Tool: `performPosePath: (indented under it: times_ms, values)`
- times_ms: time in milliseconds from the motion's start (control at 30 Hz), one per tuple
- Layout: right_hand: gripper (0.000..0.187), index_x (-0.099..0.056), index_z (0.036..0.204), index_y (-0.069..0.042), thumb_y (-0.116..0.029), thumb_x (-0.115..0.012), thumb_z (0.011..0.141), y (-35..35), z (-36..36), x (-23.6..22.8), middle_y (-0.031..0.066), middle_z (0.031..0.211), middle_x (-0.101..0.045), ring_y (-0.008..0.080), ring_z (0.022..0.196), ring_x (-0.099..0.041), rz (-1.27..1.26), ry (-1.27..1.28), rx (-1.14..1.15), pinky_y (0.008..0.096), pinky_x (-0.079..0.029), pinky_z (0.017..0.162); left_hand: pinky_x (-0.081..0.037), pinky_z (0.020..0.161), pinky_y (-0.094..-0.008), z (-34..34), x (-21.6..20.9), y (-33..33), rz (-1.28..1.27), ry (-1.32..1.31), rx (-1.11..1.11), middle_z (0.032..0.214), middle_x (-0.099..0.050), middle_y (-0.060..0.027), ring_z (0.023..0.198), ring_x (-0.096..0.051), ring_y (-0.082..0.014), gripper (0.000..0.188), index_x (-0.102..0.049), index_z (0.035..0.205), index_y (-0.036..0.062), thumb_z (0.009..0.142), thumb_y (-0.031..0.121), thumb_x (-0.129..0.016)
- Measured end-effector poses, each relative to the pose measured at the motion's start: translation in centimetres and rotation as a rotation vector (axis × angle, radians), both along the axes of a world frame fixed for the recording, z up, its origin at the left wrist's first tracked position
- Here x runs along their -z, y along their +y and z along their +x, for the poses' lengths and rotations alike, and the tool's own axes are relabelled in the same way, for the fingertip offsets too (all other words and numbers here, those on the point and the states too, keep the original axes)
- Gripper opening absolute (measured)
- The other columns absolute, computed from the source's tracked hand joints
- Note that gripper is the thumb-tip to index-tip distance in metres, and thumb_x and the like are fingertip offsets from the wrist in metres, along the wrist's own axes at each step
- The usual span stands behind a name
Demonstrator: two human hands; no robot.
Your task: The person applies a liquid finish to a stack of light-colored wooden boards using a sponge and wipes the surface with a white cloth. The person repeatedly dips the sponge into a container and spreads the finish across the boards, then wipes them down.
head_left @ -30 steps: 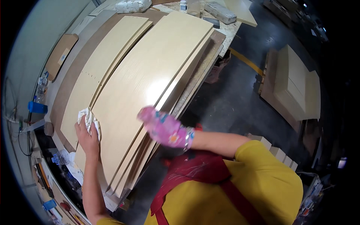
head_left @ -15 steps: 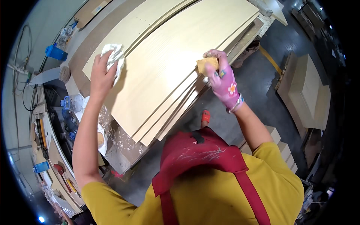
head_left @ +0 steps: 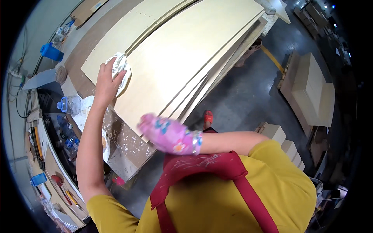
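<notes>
My bare left hand is closed round a crumpled white cloth, at the left edge of a pale wooden panel. This panel tops a fanned stack on the workbench. My right hand, in a pink flowered glove, is over the panel's near corner, close to my red apron. Motion smears it and its fingers are mostly hidden. The yellow sponge seen in it earlier does not show now.
Another pale panel lies beyond the stack. A blue-capped clear jug and a blue container stand at the left. Stacked boards rest on the floor at right. The bench corner is splattered.
My right hand has swung left and toward my body, from the panel's right edge to its near corner. My left hand has shifted slightly toward me with the cloth.
</notes>
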State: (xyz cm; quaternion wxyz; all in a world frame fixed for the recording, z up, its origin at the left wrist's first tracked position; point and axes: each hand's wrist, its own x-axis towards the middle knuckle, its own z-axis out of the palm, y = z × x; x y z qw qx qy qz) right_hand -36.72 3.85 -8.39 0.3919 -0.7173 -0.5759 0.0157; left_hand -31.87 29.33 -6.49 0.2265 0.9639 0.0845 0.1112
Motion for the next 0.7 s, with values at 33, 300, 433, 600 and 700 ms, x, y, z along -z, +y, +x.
performPosePath:
  times_ms: [33, 300, 433, 600, 700]
  values:
    - [0.046, -0.047, 0.121, -0.001, -0.007, -0.058, 0.077, 0.9, -1.3, -0.2, 0.0195, 0.118, -0.054, 0.0307, 0.092, -0.063, -0.115, 0.144, -0.123, 0.0383, -0.055, 0.08, -0.042, 0.092, -0.0374, -0.1, 0.0, 0.0, -0.002, -0.006, 0.0, 0.112, -0.051, -0.019, 0.105, -0.053, -0.0338, 0.054, -0.046, 0.133, 0.0048, 0.088, 0.028, -0.062]
    - [0.039, -0.047, 0.123, -0.009, -0.021, -0.057, 0.087, 0.1, -1.0, -2.8, 0.013, 0.12, -0.055, 0.028, 0.082, -0.066, 0.116, 0.402, -0.202, 0.0361, -0.056, 0.07, -0.044, 0.089, -0.0396, -0.3, 0.3, -0.1, 0.054, -0.072, -0.044, 0.111, -0.053, -0.0207, 0.103, -0.056, -0.0373, 0.054, -0.049, 0.131, 0.0064, 0.088, 0.035, -0.063]
    - [0.034, -0.047, 0.117, -0.003, -0.02, -0.058, 0.09, -6.6, 6.7, -3.5, 0.0135, 0.106, -0.059, 0.021, 0.099, -0.062, 0.219, 0.444, 0.335, 0.0323, -0.053, 0.082, -0.045, 0.087, -0.0402, -0.4, 0.2, -1.0, 0.094, -0.122, -0.079, 0.11, -0.054, -0.0202, 0.1, -0.057, -0.0372, 0.053, -0.051, 0.13, 0.0066, 0.087, 0.036, -0.062]
    - [0.03, -0.048, 0.114, 0.001, -0.01, -0.059, 0.089, -11.9, 10.9, -1.1, 0.0138, 0.112, -0.055, 0.0206, 0.102, -0.06, 0.441, 0.462, 0.555, 0.0319, -0.049, 0.088, -0.046, 0.085, -0.0408, -0.5, 0.7, -1.1, 0.137, -0.154, -0.102, 0.108, -0.054, -0.0199, 0.099, -0.057, -0.0371, 0.05, -0.052, 0.129, 0.0065, 0.088, 0.034, -0.061]
    - [0.029, -0.049, 0.115, -0.001, -0.009, -0.057, 0.089, -11.4, 10.8, -1.9, 0.0127, 0.108, -0.059, 0.0213, 0.101, -0.062, 0.356, 0.293, 0.589, 0.0305, -0.049, 0.087, -0.046, 0.084, -0.0402, -0.5, 1.0, -0.8, 0.133, -0.185, -0.087, 0.108, -0.054, -0.0191, 0.097, -0.058, -0.0361, 0.049, -0.053, 0.128, 0.0061, 0.087, 0.032, -0.062]
